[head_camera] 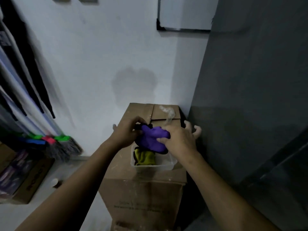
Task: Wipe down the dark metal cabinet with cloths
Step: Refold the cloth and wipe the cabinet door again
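Note:
A purple cloth (152, 139) hangs bunched over a clear plastic tub (168, 165). My left hand (126, 133) grips its upper left edge. My right hand (179, 140) pinches its right side with thumb and forefinger while the other fingers spread apart. A yellow-green cloth (144, 158) lies inside the tub below. The dark metal cabinet (253, 97) stands tall along the right, just beside my right hand.
The tub sits on a tall cardboard box (141, 194) against the white wall. Mops and brooms (65, 147) lean at the left, above a low box (33, 180) on the floor. A whiteboard (183, 14) hangs on the wall.

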{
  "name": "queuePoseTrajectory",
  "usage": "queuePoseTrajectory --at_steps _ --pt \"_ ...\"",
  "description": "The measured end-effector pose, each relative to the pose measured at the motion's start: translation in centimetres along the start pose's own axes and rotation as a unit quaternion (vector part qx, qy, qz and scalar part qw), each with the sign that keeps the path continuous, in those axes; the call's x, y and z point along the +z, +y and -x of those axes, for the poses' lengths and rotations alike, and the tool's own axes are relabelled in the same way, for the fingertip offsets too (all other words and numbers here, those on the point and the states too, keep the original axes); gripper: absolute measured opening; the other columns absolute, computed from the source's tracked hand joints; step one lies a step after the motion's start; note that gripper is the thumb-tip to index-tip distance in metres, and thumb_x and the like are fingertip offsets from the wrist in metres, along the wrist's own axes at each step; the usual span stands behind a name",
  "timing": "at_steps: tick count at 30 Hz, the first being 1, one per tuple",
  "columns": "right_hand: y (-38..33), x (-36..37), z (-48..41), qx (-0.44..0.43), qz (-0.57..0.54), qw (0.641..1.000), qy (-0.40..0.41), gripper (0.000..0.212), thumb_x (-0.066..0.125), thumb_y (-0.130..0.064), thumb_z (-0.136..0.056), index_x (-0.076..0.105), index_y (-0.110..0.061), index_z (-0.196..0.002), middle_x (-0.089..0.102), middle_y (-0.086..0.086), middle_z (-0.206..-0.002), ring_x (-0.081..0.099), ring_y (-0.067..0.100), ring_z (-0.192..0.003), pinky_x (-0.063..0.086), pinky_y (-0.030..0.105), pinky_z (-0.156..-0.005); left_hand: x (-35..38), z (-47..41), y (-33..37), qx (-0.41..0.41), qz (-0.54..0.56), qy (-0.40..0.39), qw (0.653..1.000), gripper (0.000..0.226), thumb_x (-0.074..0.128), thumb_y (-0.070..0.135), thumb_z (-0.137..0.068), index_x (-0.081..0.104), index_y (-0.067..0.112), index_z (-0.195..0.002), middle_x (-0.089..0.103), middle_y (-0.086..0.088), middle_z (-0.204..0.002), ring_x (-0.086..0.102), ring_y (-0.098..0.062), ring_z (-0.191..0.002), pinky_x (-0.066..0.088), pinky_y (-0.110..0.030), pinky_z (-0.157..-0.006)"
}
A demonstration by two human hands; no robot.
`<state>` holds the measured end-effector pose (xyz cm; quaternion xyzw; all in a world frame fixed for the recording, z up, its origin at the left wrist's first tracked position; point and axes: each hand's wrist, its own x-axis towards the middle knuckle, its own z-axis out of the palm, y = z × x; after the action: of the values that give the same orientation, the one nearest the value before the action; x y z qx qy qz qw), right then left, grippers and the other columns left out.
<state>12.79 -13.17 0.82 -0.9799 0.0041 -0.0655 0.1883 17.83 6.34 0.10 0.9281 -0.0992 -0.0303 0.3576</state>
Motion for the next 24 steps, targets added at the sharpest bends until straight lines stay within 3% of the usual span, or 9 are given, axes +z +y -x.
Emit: queuePoseTrajectory --at_steps 2,4,7,10,14,16,19,21,24 --pt "0.4 0.5 -0.2 0.014 0.02 1.0 -0.014 0.036 0.065 -0.061 -0.085 0.067 -0.038 -0.112 0.05 0.0 -0.136 0.018 0.027 -0.139 0.014 0.053 -0.112 -0.3 -0.8 -0.1 0.013 -0.118 0.02 0.993 0.021 0.056 0.021 -0.1 0.055 0.037 -0.113 0.063 0.01 -0.121 0.055 -0.015 -0.119 0.013 -0.071 -0.111" --pt "0.9 1.0 -0.6 0.019 -0.046 0.998 -0.027 0.029 0.068 -0.057 -0.084 0.065 -0.032 -0.098 0.046 0.001 -0.13 0.025 0.023 -0.132 0.025 0.041 -0.106 -0.5 -1.5 -0.6 0.018 -0.153 0.004 0.988 0.021 0.054 0.03 -0.101 0.055 0.035 -0.122 0.06 0.007 -0.129 0.051 -0.019 -0.125 0.008 -0.069 -0.111" --pt "1.8 1.5 -0.6 0.027 -0.224 0.974 -0.014 0.032 0.077 -0.04 -0.083 0.052 -0.024 -0.071 0.057 -0.005 -0.089 0.055 0.011 -0.088 0.041 0.022 -0.071 -0.3 -2.0 -1.0 0.066 -0.056 -0.057 0.995 0.021 0.057 0.03 -0.1 0.057 0.022 -0.119 0.055 -0.003 -0.129 0.049 -0.026 -0.126 0.04 -0.044 -0.101" --pt "2.3 1.9 0.3 0.037 -0.328 0.944 -0.014 0.033 0.081 -0.031 -0.082 0.052 -0.021 -0.067 0.055 -0.007 -0.064 0.051 0.002 -0.058 0.039 0.019 -0.054 0.8 -1.8 -0.7 0.018 0.199 -0.093 0.975 0.005 0.06 0.025 -0.099 0.057 0.022 -0.102 0.062 0.001 -0.102 0.059 -0.019 -0.099 0.047 -0.022 -0.074" --pt "3.0 2.8 1.5 0.047 -0.241 0.968 -0.043 0.04 0.074 -0.046 -0.085 0.054 -0.021 -0.06 0.051 -0.006 -0.056 0.047 0.005 -0.053 0.039 0.03 -0.058 2.3 -3.4 -1.0 -0.022 0.264 -0.117 0.957 0.016 0.069 0.027 -0.093 0.062 0.021 -0.106 0.065 -0.008 -0.108 0.064 -0.024 -0.098 0.057 -0.034 -0.074" --pt "3.1 3.1 1.9 0.036 -0.109 0.992 -0.053 0.045 0.065 -0.057 -0.088 0.053 -0.026 -0.057 0.053 -0.01 -0.058 0.051 0.002 -0.061 0.042 0.032 -0.074 2.8 -4.4 -1.1 -0.012 0.205 -0.15 0.967 0.022 0.075 0.033 -0.089 0.064 0.024 -0.105 0.065 -0.008 -0.107 0.065 -0.024 -0.097 0.059 -0.036 -0.076" --pt "2.5 3.2 2.7 0.021 0.061 0.995 -0.079 0.042 0.049 -0.065 -0.093 0.062 -0.031 -0.072 0.067 -0.011 -0.088 0.054 0.013 -0.118 0.02 0.048 -0.116 4.0 -5.4 -0.5 0.012 0.066 -0.154 0.986 0.029 0.081 0.04 -0.081 0.064 0.029 -0.102 0.066 -0.001 -0.1 0.064 -0.02 -0.094 0.059 -0.04 -0.082" --pt "2.2 3.5 3.0 0.035 0.114 0.988 -0.096 0.045 0.045 -0.065 -0.094 0.069 -0.028 -0.095 0.069 -0.003 -0.11 0.038 0.023 -0.14 0.002 0.056 -0.12 5.0 -5.8 0.2 0.03 -0.006 -0.151 0.988 0.029 0.082 0.04 -0.079 0.063 0.031 -0.101 0.067 0.0 -0.1 0.062 -0.018 -0.094 0.056 -0.036 -0.081" --pt "2.6 3.8 3.1 0.028 0.176 0.979 -0.094 0.051 0.043 -0.067 -0.094 0.069 -0.025 -0.107 0.066 0.0 -0.121 0.029 0.027 -0.146 -0.008 0.061 -0.118 6.7 -5.8 1.2 0.071 -0.035 -0.144 0.986 0.031 0.079 0.034 -0.084 0.06 0.027 -0.107 0.061 0.009 -0.093 0.057 -0.012 -0.091 0.042 -0.02 -0.063"
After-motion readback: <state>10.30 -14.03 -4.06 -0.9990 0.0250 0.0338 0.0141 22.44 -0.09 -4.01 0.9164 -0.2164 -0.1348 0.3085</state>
